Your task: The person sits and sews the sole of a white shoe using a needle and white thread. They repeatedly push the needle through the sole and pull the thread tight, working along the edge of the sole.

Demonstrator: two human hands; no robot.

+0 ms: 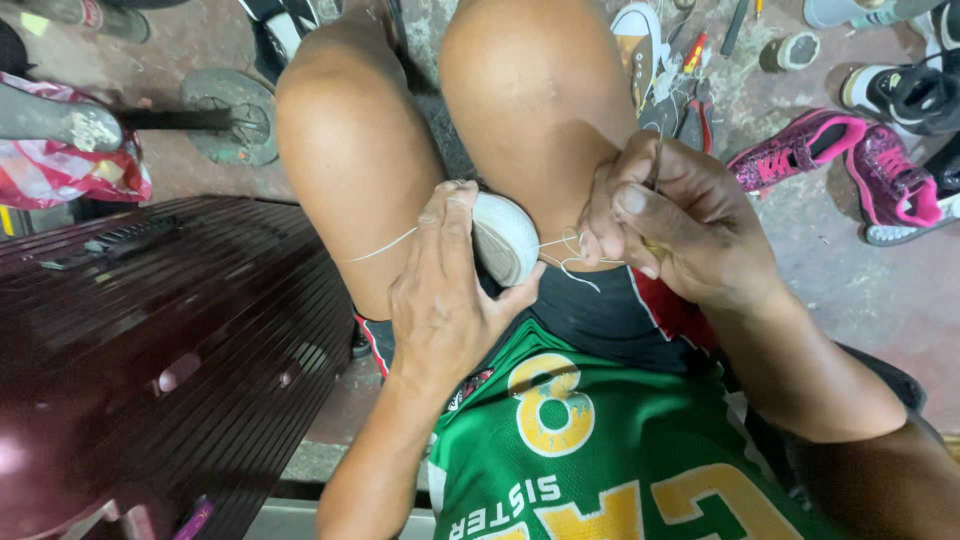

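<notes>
Overhead, left hand (440,290) grips a white shoe (503,238), right hand (670,225) pinches thread (575,255), pink sneakers (840,160) on stained concrete floor (860,280).

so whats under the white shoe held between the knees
Under the white shoe sole, only black shorts and the left hand gripping it show. White thread runs across it. The shoe's upper is hidden between the knees and behind the right hand.

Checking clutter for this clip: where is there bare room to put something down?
Free: most of the dark slatted bench beside the left hand, and the concrete floor below the pink shoes. Crowded: the strip along the top by the tools and sneakers, and between the knees, where both hands work the white shoe.
</notes>
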